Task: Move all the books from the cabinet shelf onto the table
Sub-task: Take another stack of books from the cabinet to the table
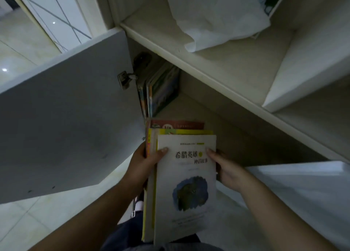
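Observation:
I hold a stack of books (184, 186) flat in front of me, just outside the low cabinet compartment. The top book is white with dark printed characters and a blue-green picture; yellow and red covers show beneath it. My left hand (144, 164) grips the stack's left edge, thumb on the top cover. My right hand (226, 168) grips the right edge, thumb also on the cover. Several more books (158, 90) stand upright at the left end of the cabinet shelf (191, 110), deep in shadow.
The cabinet door (66, 118) stands open on my left, its hinge near the standing books. A second door (303, 192) is open at the lower right. A white bag (217, 17) lies on the upper shelf. Pale tiled floor lies below.

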Tool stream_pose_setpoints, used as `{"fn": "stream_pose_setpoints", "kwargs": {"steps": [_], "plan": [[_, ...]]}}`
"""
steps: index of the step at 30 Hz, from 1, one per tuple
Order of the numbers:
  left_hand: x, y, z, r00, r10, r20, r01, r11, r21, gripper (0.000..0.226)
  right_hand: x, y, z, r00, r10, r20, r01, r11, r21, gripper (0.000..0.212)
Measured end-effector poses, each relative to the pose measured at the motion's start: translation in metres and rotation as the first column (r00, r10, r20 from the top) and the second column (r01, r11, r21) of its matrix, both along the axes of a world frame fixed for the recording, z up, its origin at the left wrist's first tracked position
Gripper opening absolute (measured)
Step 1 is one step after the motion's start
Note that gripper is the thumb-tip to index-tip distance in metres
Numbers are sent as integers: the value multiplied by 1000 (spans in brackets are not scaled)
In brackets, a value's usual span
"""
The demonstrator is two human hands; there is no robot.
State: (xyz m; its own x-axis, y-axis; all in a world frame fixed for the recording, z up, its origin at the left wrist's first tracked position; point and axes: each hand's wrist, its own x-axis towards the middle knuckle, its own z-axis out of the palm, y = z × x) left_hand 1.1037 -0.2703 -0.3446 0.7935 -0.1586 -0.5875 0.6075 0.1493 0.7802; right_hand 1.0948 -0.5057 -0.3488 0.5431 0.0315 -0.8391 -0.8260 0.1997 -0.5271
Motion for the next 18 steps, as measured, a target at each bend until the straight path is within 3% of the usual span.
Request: {"fn": "stream_pose_setpoints", "kwargs": {"steps": [4,5,9,12,15,18], "plan": [[-12,12,16,995,-66,-72,60,995,-73,48,-48,8,2,995,-89,-41,96,971,217,49],[-11,14,18,993,-76,-90,67,993,-95,49,-52,11,2,995,-98,-21,100,969,226,49],[-14,24,28,973,-177,-146,156,977,-147,46,-74,23,7,987,-149,63,132,966,221,84],[-14,32,31,952,-260,-161,222,950,-220,40,-85,42,15,981,-174,84,142,944,299,73],[-14,43,33,930,-336,-148,293,923,-249,33,-98,63,20,971,-222,92,183,932,313,77],[-12,60,35,903,-407,-134,366,896,-252,38,-112,88,23,947,-292,131,237,916,325,72]]}}
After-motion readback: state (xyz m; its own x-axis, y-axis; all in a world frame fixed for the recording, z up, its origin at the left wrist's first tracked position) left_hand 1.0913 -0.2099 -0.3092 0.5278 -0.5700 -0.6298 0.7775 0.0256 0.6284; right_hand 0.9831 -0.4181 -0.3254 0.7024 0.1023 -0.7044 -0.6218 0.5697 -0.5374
